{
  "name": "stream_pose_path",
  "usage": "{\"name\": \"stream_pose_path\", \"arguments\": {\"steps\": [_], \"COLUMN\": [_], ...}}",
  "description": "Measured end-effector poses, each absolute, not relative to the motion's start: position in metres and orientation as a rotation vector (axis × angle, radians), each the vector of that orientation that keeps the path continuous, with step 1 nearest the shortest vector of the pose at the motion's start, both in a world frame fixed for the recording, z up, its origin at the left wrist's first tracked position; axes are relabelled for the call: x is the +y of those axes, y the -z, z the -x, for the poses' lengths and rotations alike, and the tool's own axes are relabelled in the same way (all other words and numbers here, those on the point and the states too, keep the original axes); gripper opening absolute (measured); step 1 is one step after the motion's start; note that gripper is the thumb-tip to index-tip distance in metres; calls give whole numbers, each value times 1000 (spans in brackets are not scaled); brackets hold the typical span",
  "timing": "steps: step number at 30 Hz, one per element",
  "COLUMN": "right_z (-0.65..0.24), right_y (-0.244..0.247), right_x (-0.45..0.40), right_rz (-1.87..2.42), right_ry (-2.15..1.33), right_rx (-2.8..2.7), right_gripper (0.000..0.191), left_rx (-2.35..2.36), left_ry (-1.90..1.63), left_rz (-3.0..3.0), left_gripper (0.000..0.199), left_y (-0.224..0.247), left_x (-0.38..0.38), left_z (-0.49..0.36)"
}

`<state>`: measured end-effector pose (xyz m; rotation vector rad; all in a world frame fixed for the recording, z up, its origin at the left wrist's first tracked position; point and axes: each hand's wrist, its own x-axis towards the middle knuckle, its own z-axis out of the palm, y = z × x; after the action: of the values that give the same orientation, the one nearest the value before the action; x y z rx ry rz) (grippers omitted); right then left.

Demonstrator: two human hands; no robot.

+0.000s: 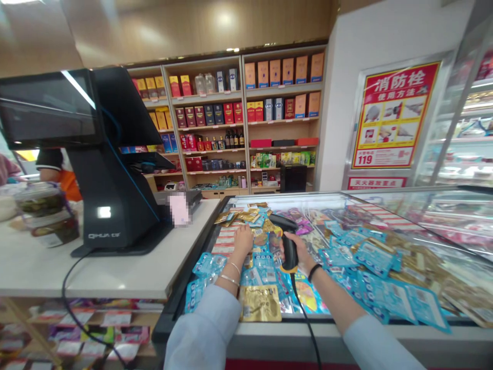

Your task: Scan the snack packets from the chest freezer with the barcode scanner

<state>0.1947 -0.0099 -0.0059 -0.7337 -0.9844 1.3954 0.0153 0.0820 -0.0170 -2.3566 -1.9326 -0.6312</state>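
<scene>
Wrapped in my right hand (298, 252) is a black and yellow handheld scanner (289, 252), its head pointing up and left and its cable hanging over the front edge. My left hand (243, 240) lies at the gold packets (227, 218) on the glass-topped case; its fingers are bunched, and whether they hold one is too small to tell. Blue packets (264, 262) and a gold packet (261, 303) lie between my forearms. Farther right spreads a pile of blue packets (375, 257) with gold-brown packets (419, 264) beside and among them.
A black point-of-sale terminal (115, 205) stands on the white counter (154, 275) at left, with lidded jars (52, 226) beside it. Its cable droops over the counter's front. Stocked shelves (210, 126) line the back wall. Part of a person (50, 159) shows behind the terminal.
</scene>
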Motion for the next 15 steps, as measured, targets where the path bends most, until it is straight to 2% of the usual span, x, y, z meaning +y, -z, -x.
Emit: {"name": "stream_pose_path", "arguments": {"steps": [4,8,15], "right_z": [-196,-197,-201], "right_y": [5,0,2], "right_x": [-10,-12,-9], "right_rz": [773,743,735], "right_ry": [-1406,-1382,-1393], "right_rx": [-1007,-954,-913], "right_gripper": [35,30,31], "left_rx": [-1967,-1998,-2125], "left_ry": [638,685,1014], "left_rz": [2339,2307,2372], "left_gripper": [54,59,62], "left_y": [14,10,9], "left_x": [82,80,77], "left_z": [-17,-18,-20]}}
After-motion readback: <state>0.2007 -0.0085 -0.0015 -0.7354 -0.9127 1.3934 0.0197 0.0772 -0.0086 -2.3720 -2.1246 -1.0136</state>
